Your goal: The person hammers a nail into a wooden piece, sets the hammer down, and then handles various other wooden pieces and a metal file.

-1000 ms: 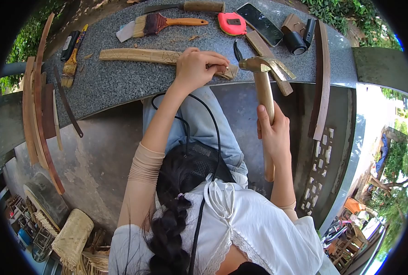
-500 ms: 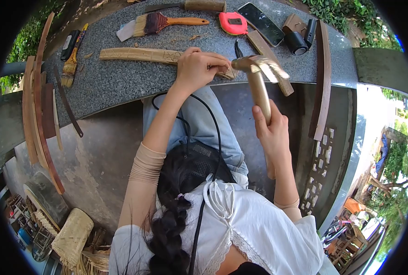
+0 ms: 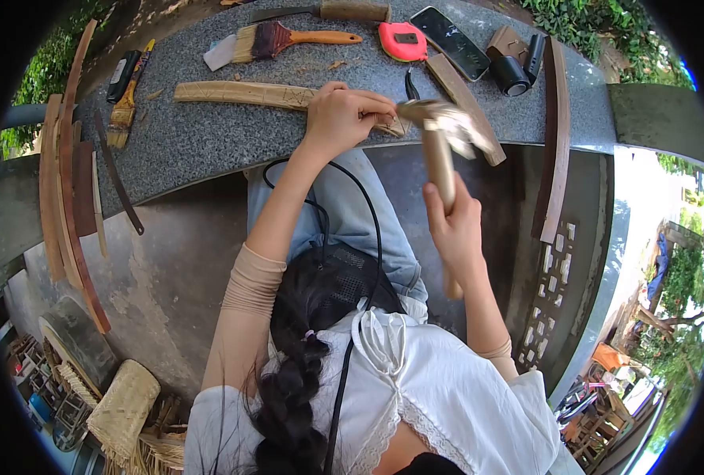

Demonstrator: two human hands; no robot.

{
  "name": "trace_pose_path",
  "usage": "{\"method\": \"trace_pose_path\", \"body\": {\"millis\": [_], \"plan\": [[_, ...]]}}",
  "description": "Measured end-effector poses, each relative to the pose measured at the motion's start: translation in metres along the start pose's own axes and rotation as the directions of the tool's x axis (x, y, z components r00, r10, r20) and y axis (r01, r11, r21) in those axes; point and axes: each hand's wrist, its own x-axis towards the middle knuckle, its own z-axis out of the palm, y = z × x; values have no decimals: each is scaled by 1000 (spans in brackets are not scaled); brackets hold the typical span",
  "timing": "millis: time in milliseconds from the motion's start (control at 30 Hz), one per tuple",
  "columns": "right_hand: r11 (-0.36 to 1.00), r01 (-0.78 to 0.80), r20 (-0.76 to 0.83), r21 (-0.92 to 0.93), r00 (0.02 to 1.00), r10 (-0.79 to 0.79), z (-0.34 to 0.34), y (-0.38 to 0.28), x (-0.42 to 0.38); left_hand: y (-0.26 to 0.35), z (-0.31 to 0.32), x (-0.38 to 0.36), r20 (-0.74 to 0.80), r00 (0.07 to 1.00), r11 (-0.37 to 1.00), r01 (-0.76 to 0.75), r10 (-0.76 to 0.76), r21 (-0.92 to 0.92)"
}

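Observation:
A pale, slightly curved wooden strip (image 3: pixel 241 93) with marks drawn on it lies along the front of the stone table. My left hand (image 3: pixel 340 119) rests over its right part, thumb and fingertips pinched together near that end. Whatever is in the pinch is too small or hidden to make out. My right hand (image 3: pixel 456 226) is wrapped round the wooden handle of a claw hammer (image 3: pixel 439 162), past the table's front edge. The hammer's metal head, blurred by motion, is raised just right of my left fingertips.
On the speckled stone table (image 3: pixel 209 146) lie a wide paintbrush (image 3: pixel 288 39), a narrower brush (image 3: pixel 122 111), a red tape measure (image 3: pixel 402 41), a phone (image 3: pixel 450 43) and a dark wooden piece (image 3: pixel 466 107). Wooden strips (image 3: pixel 68 182) overhang the left edge, another strip (image 3: pixel 556 138) the right.
My right hand and the hammer have shifted a little to the left, bringing the head nearer my left fingertips. My left hand and the wooden strip stay almost where they were.

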Motion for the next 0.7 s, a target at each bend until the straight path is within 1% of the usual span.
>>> {"method": "trace_pose_path", "body": {"millis": [33, 100, 167, 233, 300, 367, 433, 467, 533, 600, 700], "plan": [[1000, 0, -1, 3, 1000, 0, -5, -4, 0, 0, 0, -1, 1, 1000, 1000, -2, 2, 2], [999, -43, 90, -33, 995, 46, -18, -12, 2, -1, -1, 0, 24, 1000, 1000, -1, 0, 22], [994, -29, 13, 103, 1000, 27, -20, -17, 0, 1, -1, -1, 54, 998, 1000, 28, -27, -11], [983, -14, -36, 184, 999, 21, -10, -5, 0, 1, -2, 1, 73, 996, 998, 49, -46, -36], [998, -58, 79, -13, 995, 59, -5, 4, 4, 0, -1, 1, 27, 1000, 1000, 12, -13, 6], [998, -69, 88, 1, 994, 69, -10, 4, 8, 0, -3, 2, 46, 999, 1000, 10, -10, -1], [992, -124, 75, 6, 990, 123, -23, -6, 3, 2, -2, -2, 75, 997, 999, 26, -25, -18], [992, -115, 48, 43, 992, 112, -24, -5, 2, 2, -1, -1, 68, 997, 999, 36, -34, -28], [990, -126, 40, 60, 991, 124, -28, -9, 2, 2, -1, 2, 58, 997, 998, 47, -45, -35], [987, -146, 32, 74, 989, 144, -29, -10, 1, 0, -1, 5, 98, 989, 990, 120, -113, -71], [982, -178, 50, 58, 983, 175, -28, -8, 2, 1, 0, 4, 69, 995, 995, 76, -72, -61]]}}
